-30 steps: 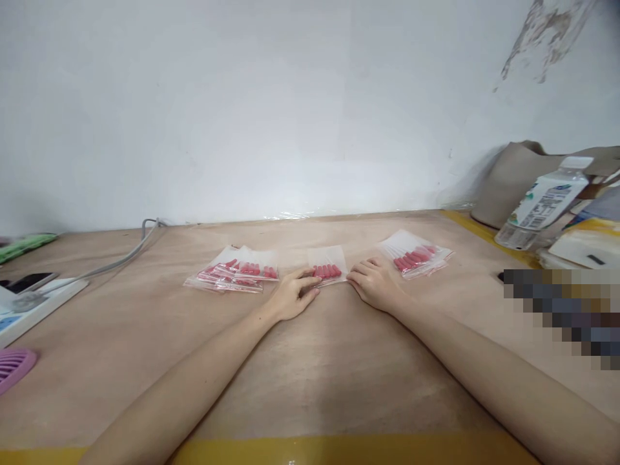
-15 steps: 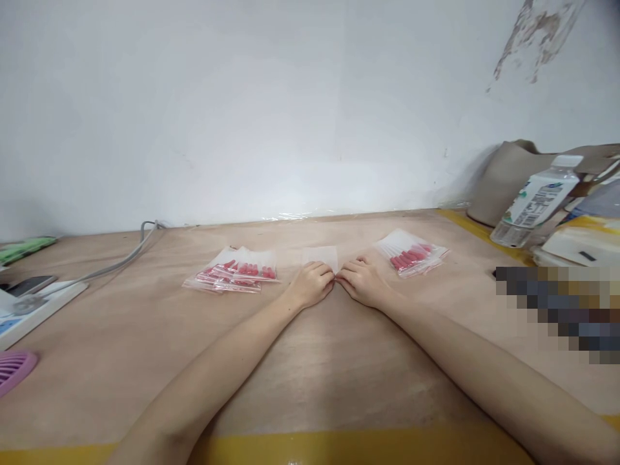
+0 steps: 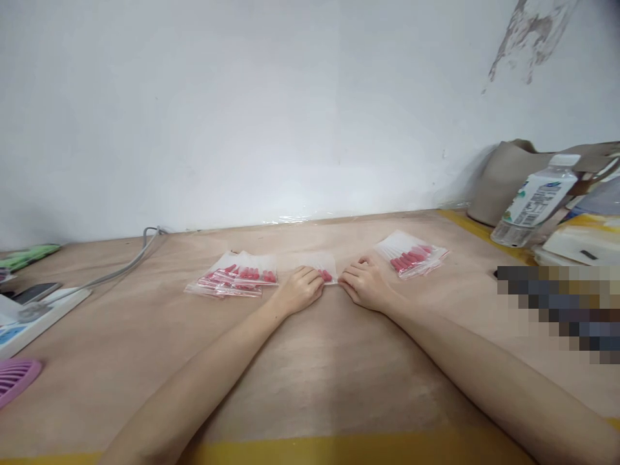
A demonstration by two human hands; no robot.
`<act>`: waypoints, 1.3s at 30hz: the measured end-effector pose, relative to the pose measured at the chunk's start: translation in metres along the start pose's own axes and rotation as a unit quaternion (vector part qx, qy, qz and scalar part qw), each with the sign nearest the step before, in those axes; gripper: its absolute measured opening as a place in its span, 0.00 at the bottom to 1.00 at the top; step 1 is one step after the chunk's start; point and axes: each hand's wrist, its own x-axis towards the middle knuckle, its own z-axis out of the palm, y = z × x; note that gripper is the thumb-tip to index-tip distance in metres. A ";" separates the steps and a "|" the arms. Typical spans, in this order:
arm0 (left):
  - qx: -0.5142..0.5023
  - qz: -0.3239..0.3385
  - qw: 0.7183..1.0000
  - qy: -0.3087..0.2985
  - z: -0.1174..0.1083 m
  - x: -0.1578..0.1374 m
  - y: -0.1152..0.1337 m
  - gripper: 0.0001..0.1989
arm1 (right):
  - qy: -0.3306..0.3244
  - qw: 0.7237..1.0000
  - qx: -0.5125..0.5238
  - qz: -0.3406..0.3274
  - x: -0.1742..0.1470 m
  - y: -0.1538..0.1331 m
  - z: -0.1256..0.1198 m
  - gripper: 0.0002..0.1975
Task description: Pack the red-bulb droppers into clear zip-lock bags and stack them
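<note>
A small clear zip bag (image 3: 325, 261) with a few red pieces (image 3: 325, 276) lies flat between my hands, its near edge towards me. My left hand (image 3: 301, 289) is closed on the near left part of the bag and covers some of it. At the near right corner, the fingertips of my right hand (image 3: 364, 284) pinch the bag's edge. Left of my hands lies a spread of similar filled bags (image 3: 232, 274). A fanned stack of bags with red pieces (image 3: 411, 254) rests just beyond my right hand. What exactly the red pieces are I cannot tell.
At the left are a grey cable (image 3: 116, 263), a white power strip (image 3: 58, 310), a phone (image 3: 39, 292) and a pink slotted object (image 3: 18, 380). On the right stand a plastic bottle (image 3: 537, 200) and a grey-brown bag (image 3: 498, 181). A white wall (image 3: 242, 116) closes off the back.
My left hand has slid left along the bag's near edge, away from my right hand. Red pieces in the bag now show between the hands.
</note>
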 end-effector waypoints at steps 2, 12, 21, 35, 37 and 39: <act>0.007 0.001 1.000 -0.001 -0.008 -0.008 -0.003 0.13 | 0.001 1.000 0.000 0.002 0.001 -0.001 -0.001 0.12; 0.011 -0.025 1.000 -0.003 -0.025 -0.030 -0.012 0.13 | -0.004 1.000 0.003 0.009 0.000 0.000 -0.003 0.12; -0.046 -0.100 0.994 0.007 -0.018 -0.038 -0.010 0.13 | -0.037 0.999 0.024 0.023 0.002 -0.003 -0.005 0.12; -0.220 -0.256 0.939 0.063 -0.027 -0.033 -0.008 0.05 | -0.121 0.875 -0.196 0.426 -0.035 0.046 -0.015 0.29; -0.225 -0.256 0.938 0.060 -0.034 -0.035 -0.018 0.04 | -0.129 0.880 -0.188 0.417 -0.036 0.042 -0.012 0.29; -0.214 -0.255 0.941 0.056 -0.045 -0.038 -0.031 0.06 | -0.131 0.893 -0.160 0.400 -0.032 0.032 -0.010 0.28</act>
